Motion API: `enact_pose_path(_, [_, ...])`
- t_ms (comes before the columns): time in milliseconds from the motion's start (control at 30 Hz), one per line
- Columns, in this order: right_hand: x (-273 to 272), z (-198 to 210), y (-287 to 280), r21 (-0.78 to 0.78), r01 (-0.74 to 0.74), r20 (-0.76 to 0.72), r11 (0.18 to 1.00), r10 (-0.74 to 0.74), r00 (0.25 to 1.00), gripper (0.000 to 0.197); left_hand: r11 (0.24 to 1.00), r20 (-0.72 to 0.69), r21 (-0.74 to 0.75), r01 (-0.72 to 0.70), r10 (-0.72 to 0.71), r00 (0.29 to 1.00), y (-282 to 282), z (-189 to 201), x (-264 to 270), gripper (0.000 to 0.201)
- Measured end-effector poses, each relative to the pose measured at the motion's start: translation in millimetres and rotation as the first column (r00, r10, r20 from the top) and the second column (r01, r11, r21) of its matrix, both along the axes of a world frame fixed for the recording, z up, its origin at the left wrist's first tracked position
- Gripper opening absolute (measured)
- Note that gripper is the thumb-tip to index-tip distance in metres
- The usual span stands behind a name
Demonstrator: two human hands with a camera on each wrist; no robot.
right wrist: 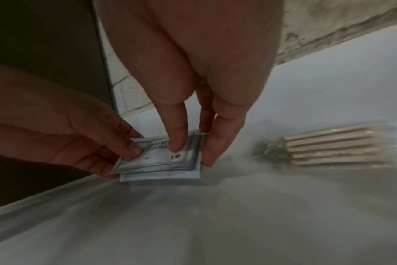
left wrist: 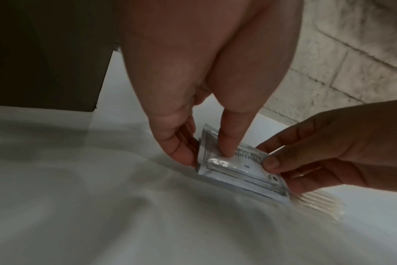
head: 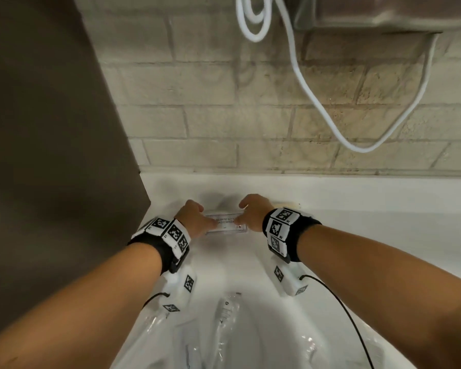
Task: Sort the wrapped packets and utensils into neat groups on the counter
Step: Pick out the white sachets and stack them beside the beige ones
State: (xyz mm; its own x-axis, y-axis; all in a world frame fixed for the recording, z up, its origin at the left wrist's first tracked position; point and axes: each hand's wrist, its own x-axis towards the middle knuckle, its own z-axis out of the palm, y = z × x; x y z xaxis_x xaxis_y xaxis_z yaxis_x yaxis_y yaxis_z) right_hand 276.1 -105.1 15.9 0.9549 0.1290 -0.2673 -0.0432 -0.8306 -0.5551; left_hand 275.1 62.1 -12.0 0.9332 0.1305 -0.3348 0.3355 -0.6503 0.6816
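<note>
Flat glossy rectangular sachets (head: pixel 225 223) between both hands

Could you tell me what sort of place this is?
Probably a hotel bathroom: a white counter against a tiled wall, shampoo-with-conditioner sachets under both hands, and a wall-mounted unit with a white hose.

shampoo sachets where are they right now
In the head view the shampoo sachets lie stacked on the white counter near the tiled wall, pinched between the left hand and right hand.
</note>
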Motion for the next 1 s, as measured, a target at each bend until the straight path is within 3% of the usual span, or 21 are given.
enact_pose_path(333, [34,-22,13,0.011,0.225,0.026,0.974,-0.226,0.974,0.050,1.000,0.114,-0.001,-0.011,0.011,0.993,-9,-12,36,0.060])
enact_pose_path(500, [30,-22,12,-0.049,0.232,0.093,0.971,-0.227,0.970,0.040,0.997,0.150,0.075,0.006,-0.017,0.988,-11,-10,33,0.029])
enact_pose_path(700, [21,-17,15,-0.074,0.233,0.055,0.970,-0.229,0.972,0.035,0.997,0.133,0.065,0.047,-0.055,0.990,-6,-13,29,0.030])
enact_pose_path(833, [12,-19,16,-0.137,0.199,0.041,0.970,-0.195,0.980,0.048,0.993,0.132,0.019,0.119,-0.120,0.984,-3,-10,24,0.025])
enact_pose_path(1000, [12,-23,15,-0.219,0.178,0.070,0.959,-0.167,0.983,0.044,0.975,0.168,0.129,0.183,-0.204,0.965,-6,-8,21,0.039])
